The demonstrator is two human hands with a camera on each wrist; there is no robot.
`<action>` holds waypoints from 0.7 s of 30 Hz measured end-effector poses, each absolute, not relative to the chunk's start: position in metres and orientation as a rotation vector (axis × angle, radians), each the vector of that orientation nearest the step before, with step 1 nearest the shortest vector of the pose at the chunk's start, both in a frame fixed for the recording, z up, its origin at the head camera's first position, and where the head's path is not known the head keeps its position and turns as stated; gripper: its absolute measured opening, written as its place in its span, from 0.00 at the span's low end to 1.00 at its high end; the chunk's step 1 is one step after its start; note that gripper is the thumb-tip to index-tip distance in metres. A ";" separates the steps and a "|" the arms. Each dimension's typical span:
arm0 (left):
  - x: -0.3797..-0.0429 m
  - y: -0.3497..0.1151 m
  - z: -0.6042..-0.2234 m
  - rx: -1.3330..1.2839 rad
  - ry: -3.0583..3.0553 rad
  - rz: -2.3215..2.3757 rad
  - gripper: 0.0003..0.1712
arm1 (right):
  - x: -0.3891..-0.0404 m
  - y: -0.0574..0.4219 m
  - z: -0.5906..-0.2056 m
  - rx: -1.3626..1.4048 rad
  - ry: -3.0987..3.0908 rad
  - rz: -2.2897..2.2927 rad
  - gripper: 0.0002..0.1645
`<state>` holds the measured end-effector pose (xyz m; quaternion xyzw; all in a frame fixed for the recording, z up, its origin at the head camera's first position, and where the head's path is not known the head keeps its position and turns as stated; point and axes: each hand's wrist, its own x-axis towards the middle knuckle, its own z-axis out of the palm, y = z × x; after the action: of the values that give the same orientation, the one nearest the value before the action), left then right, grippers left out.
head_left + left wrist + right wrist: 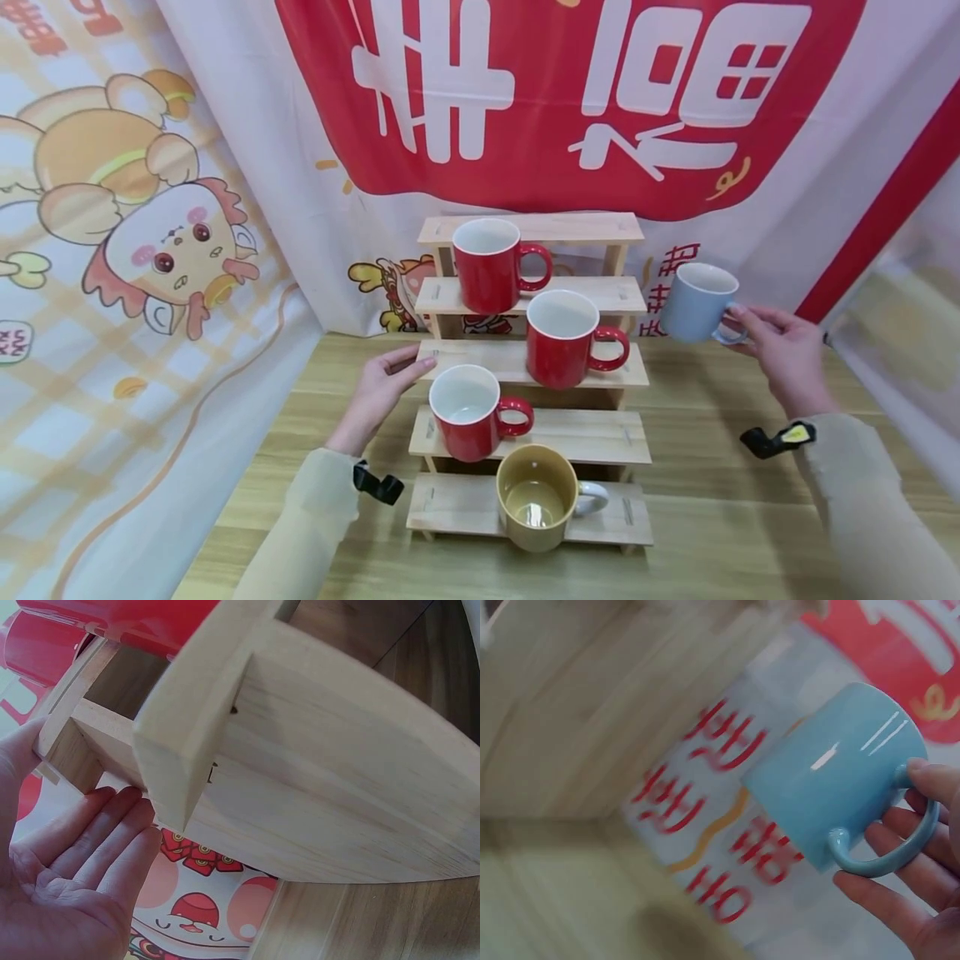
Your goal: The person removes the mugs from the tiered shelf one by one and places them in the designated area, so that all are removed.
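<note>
My right hand (787, 346) holds a light blue mug (697, 302) by its handle, in the air right of a stepped wooden rack (592, 435). In the right wrist view the mug (840, 765) tilts, with fingers through and around the handle (889, 859). My left hand (382, 392) pinches the left end of the rack's middle shelf. The left wrist view shows its thumb against the shelf end and its fingers (124, 825) underneath. Three red mugs stand on the rack: upper (486, 271), middle (558, 346) and lower left (467, 421). On the lowest shelf stands a tan mug (536, 504) with a white handle.
The rack stands on a wood-grain surface (720, 500). Behind it hangs a white cloth with a large red print (540, 175). A cartoon-printed cloth (135, 350) lines the left side, and a pale one (907, 333) the right.
</note>
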<state>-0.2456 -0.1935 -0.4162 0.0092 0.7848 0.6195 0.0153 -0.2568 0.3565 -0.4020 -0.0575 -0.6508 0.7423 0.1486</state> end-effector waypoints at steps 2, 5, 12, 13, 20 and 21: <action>-0.246 -0.194 -0.416 0.032 2.447 1.925 0.39 | -0.259 0.352 -0.418 -0.155 -1.846 2.132 0.17; -0.246 -0.193 -0.415 0.033 2.449 1.923 0.39 | -0.262 0.346 -0.437 -0.194 -1.863 2.111 0.17; -0.247 -0.194 -0.416 0.021 2.448 1.924 0.38 | -0.268 0.336 -0.469 -0.354 -2.014 1.967 0.25; -0.247 -0.194 -0.416 0.017 2.449 1.925 0.38 | -0.269 0.335 -0.472 -0.362 -1.998 1.977 0.26; -0.246 -0.193 -0.416 0.016 2.440 1.938 0.36 | -0.273 0.329 -0.485 -0.449 -2.009 1.945 0.28; -0.245 -0.193 -0.415 0.016 2.436 1.938 0.36 | -0.272 0.328 -0.485 -0.469 -2.038 1.922 0.28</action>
<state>-0.2453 -0.1933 -0.4154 0.0051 0.7824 0.6226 0.0143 -0.2725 0.3275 -0.4854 -0.1633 -0.7095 0.6689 0.1500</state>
